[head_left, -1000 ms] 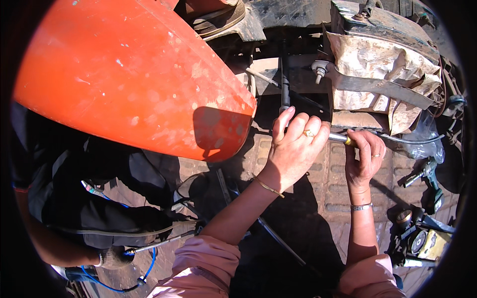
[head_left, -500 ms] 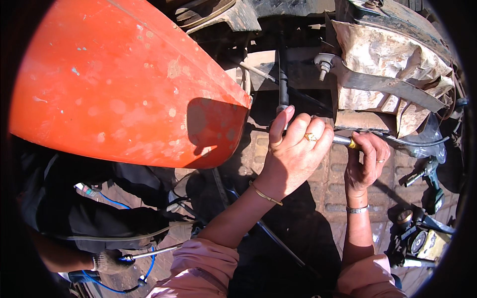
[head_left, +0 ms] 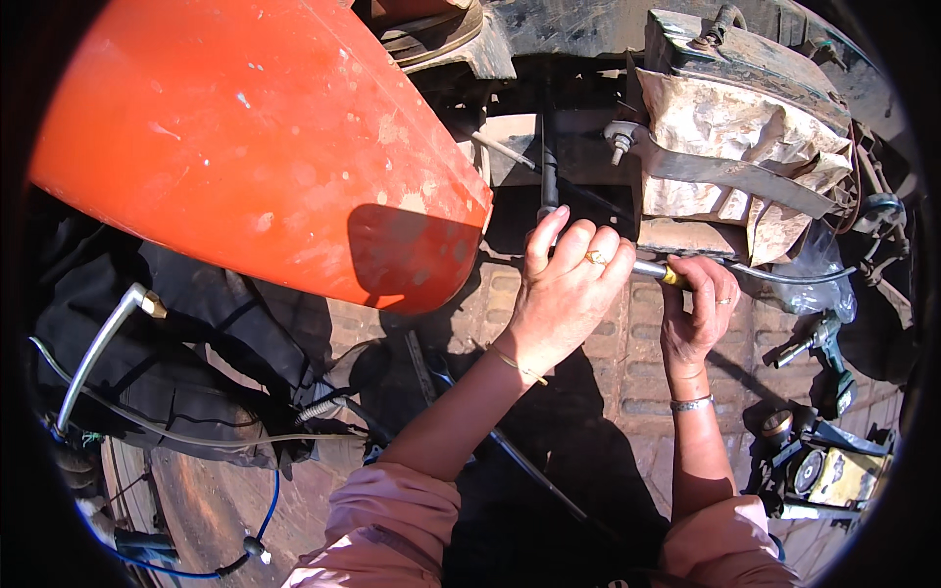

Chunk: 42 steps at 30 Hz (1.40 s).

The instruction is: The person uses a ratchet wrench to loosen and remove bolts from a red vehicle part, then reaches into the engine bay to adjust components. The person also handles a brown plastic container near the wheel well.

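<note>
My left hand (head_left: 571, 279) is closed around the head of a ratchet wrench (head_left: 648, 269), its thumb pointing up along the tool. A long dark extension bar (head_left: 549, 162) runs from that hand away into the shaded gap under the vehicle. To the right, my right hand (head_left: 698, 302) wraps round the end of the wrench's handle, by a yellow band. The far end of the bar is lost in shadow, so what it sits on cannot be seen. A large orange panel (head_left: 265, 147) hangs left of my hands.
A battery-like box (head_left: 745, 73) with a torn whitish cover and metal strap stands at the right. A green power tool (head_left: 831, 358) and mixed parts (head_left: 823, 470) lie below it. A long metal rod (head_left: 534, 470) rests on the ground. A bent silver tube (head_left: 93, 358) rises at the left.
The view has shifted slightly, while both my hands keep their hold on the wrench. At the left, a co-worker's gloved hand has moved off toward the edge and the silver tube now stands raised.
</note>
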Available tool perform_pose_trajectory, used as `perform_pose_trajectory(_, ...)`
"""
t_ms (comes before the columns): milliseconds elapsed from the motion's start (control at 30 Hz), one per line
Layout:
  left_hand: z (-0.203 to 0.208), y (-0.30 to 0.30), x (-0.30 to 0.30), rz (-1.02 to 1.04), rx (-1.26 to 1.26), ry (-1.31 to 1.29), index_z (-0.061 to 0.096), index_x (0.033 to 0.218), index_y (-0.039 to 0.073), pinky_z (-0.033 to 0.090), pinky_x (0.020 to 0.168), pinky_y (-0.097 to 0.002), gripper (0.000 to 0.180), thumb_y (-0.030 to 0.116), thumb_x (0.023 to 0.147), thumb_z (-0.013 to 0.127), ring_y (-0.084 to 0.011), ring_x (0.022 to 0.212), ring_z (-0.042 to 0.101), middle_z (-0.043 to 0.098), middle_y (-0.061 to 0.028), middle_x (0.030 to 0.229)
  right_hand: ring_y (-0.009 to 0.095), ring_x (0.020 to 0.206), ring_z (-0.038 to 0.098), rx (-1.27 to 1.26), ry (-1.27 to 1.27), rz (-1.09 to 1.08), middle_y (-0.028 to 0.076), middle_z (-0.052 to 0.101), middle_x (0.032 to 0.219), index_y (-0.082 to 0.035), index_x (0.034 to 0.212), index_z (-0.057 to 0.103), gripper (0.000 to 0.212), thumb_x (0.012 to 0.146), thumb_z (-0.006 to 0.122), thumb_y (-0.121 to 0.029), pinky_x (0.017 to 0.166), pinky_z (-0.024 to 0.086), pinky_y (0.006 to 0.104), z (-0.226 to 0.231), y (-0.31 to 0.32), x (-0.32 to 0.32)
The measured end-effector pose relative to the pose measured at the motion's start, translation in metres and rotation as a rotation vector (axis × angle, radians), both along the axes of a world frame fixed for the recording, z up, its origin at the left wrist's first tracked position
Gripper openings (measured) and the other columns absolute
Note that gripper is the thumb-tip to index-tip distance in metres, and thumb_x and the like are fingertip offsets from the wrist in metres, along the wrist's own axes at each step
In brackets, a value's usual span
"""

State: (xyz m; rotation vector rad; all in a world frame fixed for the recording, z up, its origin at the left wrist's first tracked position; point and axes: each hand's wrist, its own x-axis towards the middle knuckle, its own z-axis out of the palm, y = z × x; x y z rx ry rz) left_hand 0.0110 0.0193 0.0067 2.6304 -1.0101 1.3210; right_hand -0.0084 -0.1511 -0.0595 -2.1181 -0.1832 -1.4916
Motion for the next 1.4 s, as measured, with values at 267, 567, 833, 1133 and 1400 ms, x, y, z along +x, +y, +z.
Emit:
perform_pose_trajectory(267,0.0021,0.0006,-0.0024,0.004,0.020,0.025,0.064,0.101,0.016,0.026,0.111,-0.0454,0.024,0.010,0.077,0.064,-0.0150,0.102,0.055,0.056,0.0029,0.098,0.022,0.091,0.061,0.003,-0.013,0.021,0.001,0.064,0.094,-0.017,0.100,0.070,0.033,0.070,0.078,-0.004,0.090,0.043,0.0382,-0.0014,-0.0010,-0.0007)
perform_pose_trajectory(567,0.0012,0.0002,-0.0002,0.007,0.027,0.000,0.064,0.101,0.016,0.027,0.110,-0.0455,0.025,0.009,0.077,0.063,-0.0157,0.102,0.055,0.057,0.0031,0.098,0.022,0.092,0.061,0.010,-0.010,0.042,0.000,0.064,0.096,-0.017,0.102,0.070,0.037,0.069,0.077,-0.003,0.090,0.043,0.0386,-0.0006,-0.0027,-0.0008)
perform_pose_trajectory(833,0.0019,0.0004,-0.0015,0.011,0.029,0.029,0.064,0.101,0.016,0.027,0.109,-0.0456,0.027,0.007,0.076,0.062,-0.0159,0.102,0.055,0.057,0.0031,0.098,0.022,0.097,0.061,0.001,0.020,0.042,0.000,0.064,0.099,-0.017,0.105,0.069,0.039,0.070,0.076,-0.002,0.093,0.043,0.0392,-0.0025,-0.0041,-0.0026)
perform_pose_trajectory(1133,0.0027,0.0008,-0.0015,0.007,0.030,0.038,0.064,0.102,0.016,0.028,0.109,-0.0458,0.028,0.006,0.075,0.063,-0.0162,0.102,0.055,0.057,0.0029,0.098,0.022,0.096,0.061,0.001,0.033,0.050,0.001,0.064,0.099,-0.017,0.105,0.069,0.039,0.070,0.076,-0.001,0.093,0.043,0.0393,-0.0008,-0.0038,-0.0041)
perform_pose_trajectory(1400,0.0024,0.0013,-0.0010,-0.007,0.023,0.037,0.065,0.101,0.016,0.029,0.109,-0.0467,0.028,0.006,0.075,0.064,-0.0169,0.103,0.055,0.058,0.0024,0.099,0.022,0.097,0.061,-0.005,0.013,0.042,0.001,0.063,0.099,-0.016,0.105,0.069,0.038,0.070,0.075,-0.001,0.093,0.042,0.0394,-0.0008,-0.0031,-0.0027)
